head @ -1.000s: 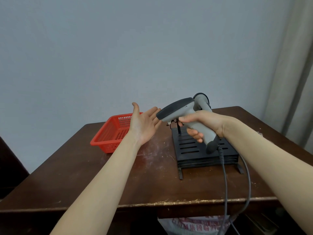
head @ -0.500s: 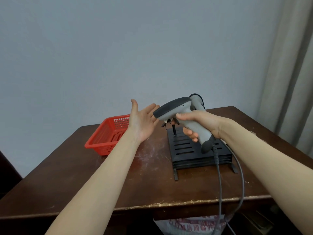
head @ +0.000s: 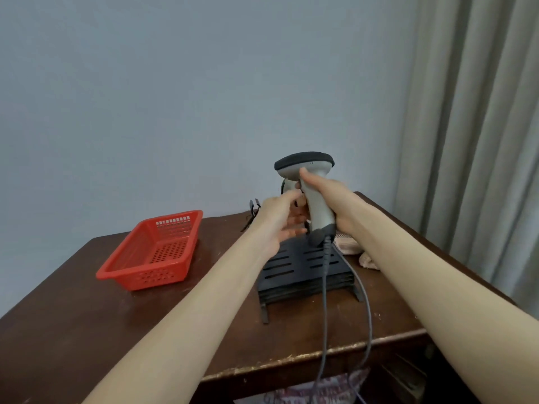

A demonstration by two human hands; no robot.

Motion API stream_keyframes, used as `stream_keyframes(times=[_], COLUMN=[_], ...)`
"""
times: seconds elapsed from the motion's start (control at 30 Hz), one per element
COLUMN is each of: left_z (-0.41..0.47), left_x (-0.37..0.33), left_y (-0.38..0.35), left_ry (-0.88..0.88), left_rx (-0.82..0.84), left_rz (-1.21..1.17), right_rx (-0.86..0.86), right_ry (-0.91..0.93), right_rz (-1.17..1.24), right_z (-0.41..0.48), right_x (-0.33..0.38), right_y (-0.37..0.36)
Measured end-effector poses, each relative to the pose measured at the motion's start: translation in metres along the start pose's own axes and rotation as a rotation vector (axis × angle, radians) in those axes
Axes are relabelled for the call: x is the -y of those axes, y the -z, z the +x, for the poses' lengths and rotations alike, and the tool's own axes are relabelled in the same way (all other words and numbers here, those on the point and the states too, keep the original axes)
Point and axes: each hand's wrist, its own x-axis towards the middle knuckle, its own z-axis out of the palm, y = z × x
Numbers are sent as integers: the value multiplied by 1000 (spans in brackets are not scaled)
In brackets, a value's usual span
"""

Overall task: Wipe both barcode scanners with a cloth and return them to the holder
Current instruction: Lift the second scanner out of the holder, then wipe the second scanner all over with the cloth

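Note:
My right hand [head: 335, 202] grips the handle of a grey barcode scanner [head: 304, 164] and holds it upright above the black slotted holder [head: 297, 275]. Its dark head is on top and its grey cable [head: 325, 290] hangs down over the table edge. My left hand [head: 278, 220] is right beside the handle with fingers spread and the thumb touching it. A second scanner [head: 287, 185] stands behind, mostly hidden by my hands. A pinkish cloth [head: 348, 244] lies on the table to the right of the holder, partly hidden behind my right forearm.
A red perforated basket [head: 154, 253] with nothing in it sits on the left of the brown wooden table [head: 87, 330]. A wall is close behind, and a grey curtain [head: 481, 141] hangs at the right. A patterned bag shows below the table's front edge.
My right hand has turned the scanner from pointing left to upright and lifted it. My left hand has moved right, up to the handle. The view has shifted and the cloth has come into sight.

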Motion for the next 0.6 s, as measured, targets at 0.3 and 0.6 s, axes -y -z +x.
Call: stream_keyframes(times=[0.3,0.6], left_z=[10,14], left_x=[8,15], left_y=[-36,-42], left_ry=[-129,-281], left_rx=[92,-71], left_rz=[90,36], right_rx=[-168,-500], right_ry=[-19,7], right_rz=[38,-826], right_z=[5,19], right_x=[12,-42], right_y=[7,70])
